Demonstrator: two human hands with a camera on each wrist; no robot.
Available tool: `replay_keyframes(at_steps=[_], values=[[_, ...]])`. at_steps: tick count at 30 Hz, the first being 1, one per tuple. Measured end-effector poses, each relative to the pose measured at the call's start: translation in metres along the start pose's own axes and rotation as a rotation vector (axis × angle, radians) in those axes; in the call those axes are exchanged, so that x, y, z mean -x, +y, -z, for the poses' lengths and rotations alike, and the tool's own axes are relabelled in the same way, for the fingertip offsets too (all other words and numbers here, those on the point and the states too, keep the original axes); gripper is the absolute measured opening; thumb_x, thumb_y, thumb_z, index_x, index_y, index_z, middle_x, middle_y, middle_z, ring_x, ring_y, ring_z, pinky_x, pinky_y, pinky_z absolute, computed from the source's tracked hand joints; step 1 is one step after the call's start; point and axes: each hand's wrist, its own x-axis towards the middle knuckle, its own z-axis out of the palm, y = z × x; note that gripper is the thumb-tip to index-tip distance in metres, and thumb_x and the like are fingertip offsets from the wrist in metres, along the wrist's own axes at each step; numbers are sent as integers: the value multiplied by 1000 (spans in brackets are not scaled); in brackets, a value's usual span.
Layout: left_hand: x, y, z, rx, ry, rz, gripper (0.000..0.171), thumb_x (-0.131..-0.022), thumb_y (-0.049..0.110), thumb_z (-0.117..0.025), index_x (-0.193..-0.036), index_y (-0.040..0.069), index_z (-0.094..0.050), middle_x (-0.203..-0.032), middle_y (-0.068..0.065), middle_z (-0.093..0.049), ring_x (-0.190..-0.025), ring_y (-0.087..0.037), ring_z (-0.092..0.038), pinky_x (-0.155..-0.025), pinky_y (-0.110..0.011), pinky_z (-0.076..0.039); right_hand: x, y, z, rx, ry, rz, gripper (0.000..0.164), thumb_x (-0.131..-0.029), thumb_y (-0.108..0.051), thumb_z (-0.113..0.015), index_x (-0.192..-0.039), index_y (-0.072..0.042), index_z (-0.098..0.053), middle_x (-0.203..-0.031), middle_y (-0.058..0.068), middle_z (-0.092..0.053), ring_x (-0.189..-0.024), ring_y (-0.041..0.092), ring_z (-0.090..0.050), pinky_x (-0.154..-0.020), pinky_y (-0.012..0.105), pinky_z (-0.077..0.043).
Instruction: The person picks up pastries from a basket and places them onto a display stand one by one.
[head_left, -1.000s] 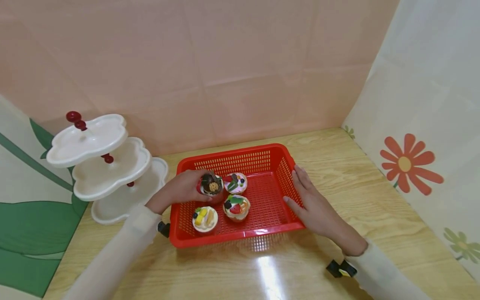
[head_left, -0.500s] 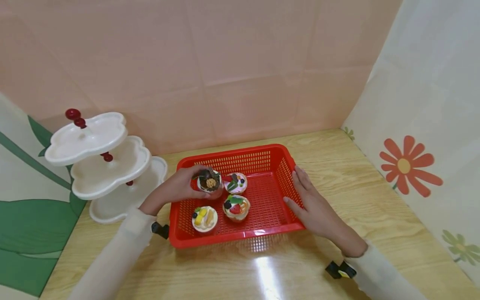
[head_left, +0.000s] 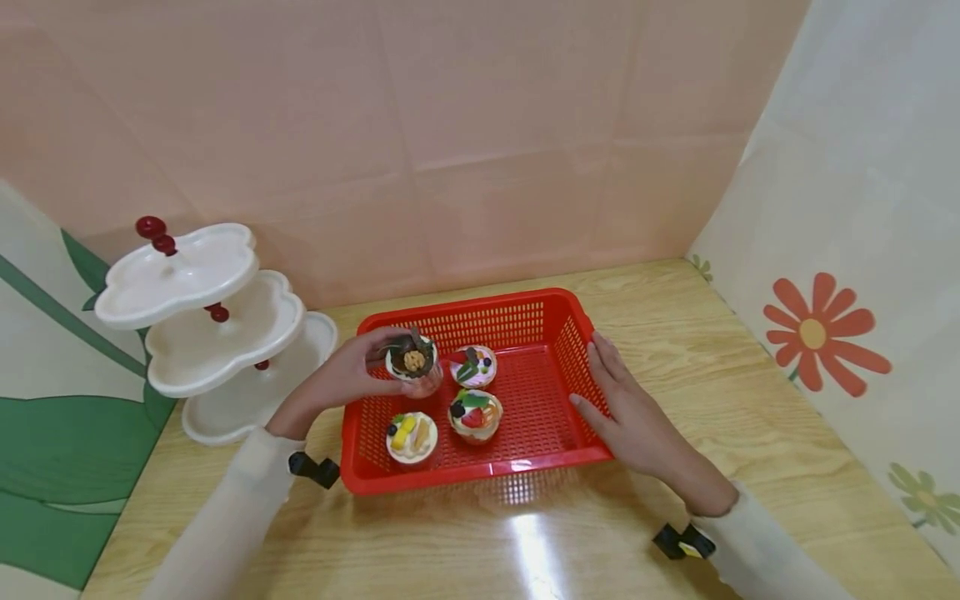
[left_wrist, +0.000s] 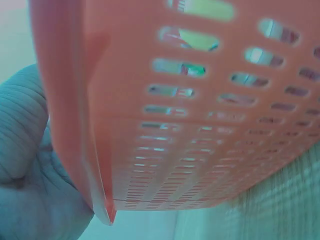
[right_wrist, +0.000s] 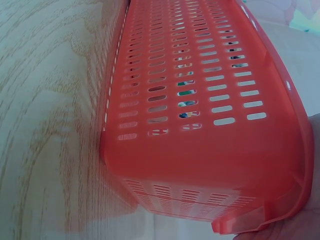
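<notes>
In the head view my left hand (head_left: 337, 379) holds a cupcake (head_left: 414, 360) with dark chocolate topping and a walnut, thumb on the near side, over the left part of a red plastic basket (head_left: 480, 475). Below it sits a cupcake with yellow fruit (head_left: 412, 437). To its right are a strawberry-topped cupcake (head_left: 475, 416) and one with pink cream (head_left: 473, 367). My right hand (head_left: 630, 412) rests on the basket's right rim, fingers straight. The left wrist view shows the perforated basket wall (left_wrist: 120, 150) with the hand (left_wrist: 30, 160) beyond its rim, the cupcake hidden there.
A white three-tier stand (head_left: 217, 346) with scalloped plates and red knobs stands left of the basket. Under the basket is a wood-grain table (head_left: 675, 333). A pink backdrop (head_left: 495, 150) rises behind, and a flower-printed sheet (head_left: 862, 250) hangs at the right.
My left hand has drawn the chocolate cupcake a little up and to the left, away from the pink one. The right hand stays on the rim.
</notes>
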Motion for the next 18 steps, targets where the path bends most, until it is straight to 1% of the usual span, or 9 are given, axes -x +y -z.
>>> replay_keyframes(at_steps=[6, 9, 12, 14, 18], values=[[6, -3, -1, 90, 62, 4, 72, -78, 13, -89, -141, 7, -54, -134, -12, -62, -123, -31, -60, -108, -51, -45, 0, 0, 0, -6, 5, 2, 79, -105, -40, -53, -159, 3, -15, -170, 14, -4, -155, 35, -6, -115, 64, -26], [11, -1, -2, 134, 105, 11, 71, -79, 13, -88, -141, 9, -55, -134, -11, -61, -120, -30, -62, -105, -45, -49, 0, 0, 0, -9, 4, -1, 78, -105, -38, -54, -159, 3, -15, -169, 15, -5, -155, 35, -7, -113, 65, -27], [16, 0, -4, 189, 151, 18, 69, -80, 12, -88, -141, 11, -54, -135, -10, -61, -119, -29, -63, -100, -36, -52, 0, -1, 0, -10, -1, -7, 78, -105, -36, -55, -159, 3, -15, -169, 15, -4, -155, 35, -7, -112, 66, -29], [19, 1, -4, 230, 182, 16, 69, -81, 10, -86, -141, 10, -53, -135, -12, -60, -119, -29, -63, -98, -31, -53, 0, -2, 1, -11, -4, -11, 78, -105, -37, -55, -159, 3, -15, -170, 15, -4, -155, 35, -8, -112, 66, -29], [25, 3, -3, 268, 261, 7, 68, -83, 5, -83, -143, 6, -51, -136, -16, -59, -118, -26, -63, -95, -27, -54, 0, -2, 1, -18, -4, -11, 78, -105, -39, -53, -159, 3, -15, -170, 15, -5, -155, 35, -8, -113, 66, -29]])
